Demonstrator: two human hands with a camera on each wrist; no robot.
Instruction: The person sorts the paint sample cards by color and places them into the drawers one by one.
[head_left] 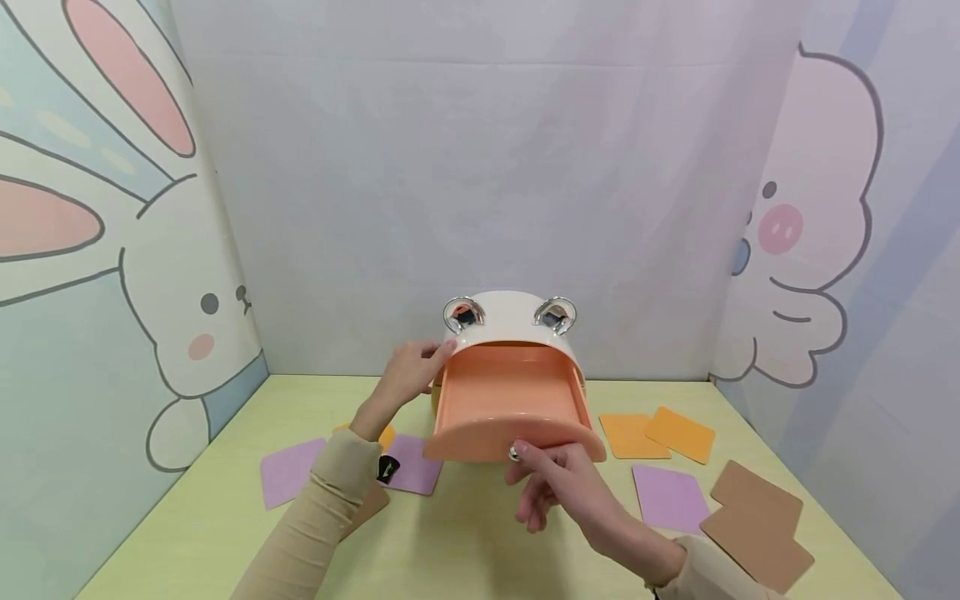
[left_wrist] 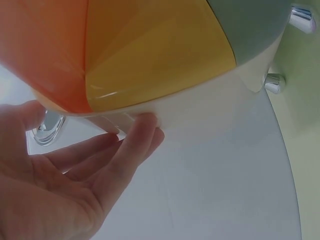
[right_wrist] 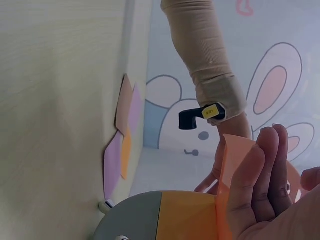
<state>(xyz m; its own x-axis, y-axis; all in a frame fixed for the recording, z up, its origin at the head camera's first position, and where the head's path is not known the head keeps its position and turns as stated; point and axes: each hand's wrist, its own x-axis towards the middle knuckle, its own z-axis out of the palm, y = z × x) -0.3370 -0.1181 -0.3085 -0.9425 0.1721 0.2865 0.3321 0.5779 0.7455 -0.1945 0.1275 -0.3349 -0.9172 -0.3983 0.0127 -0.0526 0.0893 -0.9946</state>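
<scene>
A white frog-shaped drawer cabinet [head_left: 498, 312] with two silver-ringed eyes stands on the table. Its orange top drawer [head_left: 517, 387] is pulled out, and the tray's visible floor is bare. My right hand [head_left: 566, 483] pinches the drawer's small silver knob [head_left: 513, 453] between thumb and index finger, its other fingers loose below. My left hand [head_left: 408, 373] rests against the cabinet's left side, thumb at the front rim. In the left wrist view its fingertips [left_wrist: 146, 120] press the white side with fingers fairly straight. A yellow drawer [left_wrist: 155, 55] and a grey-green drawer [left_wrist: 250, 27] are closed.
Purple cards [head_left: 670, 498], orange cards [head_left: 633, 436] and brown cards [head_left: 753, 525] lie flat to the right. More purple cards [head_left: 288, 473] lie left, partly under my left arm, beside an orange card and a brown card [head_left: 367, 508]. Cartoon-printed cloth walls [head_left: 487, 183] enclose the table.
</scene>
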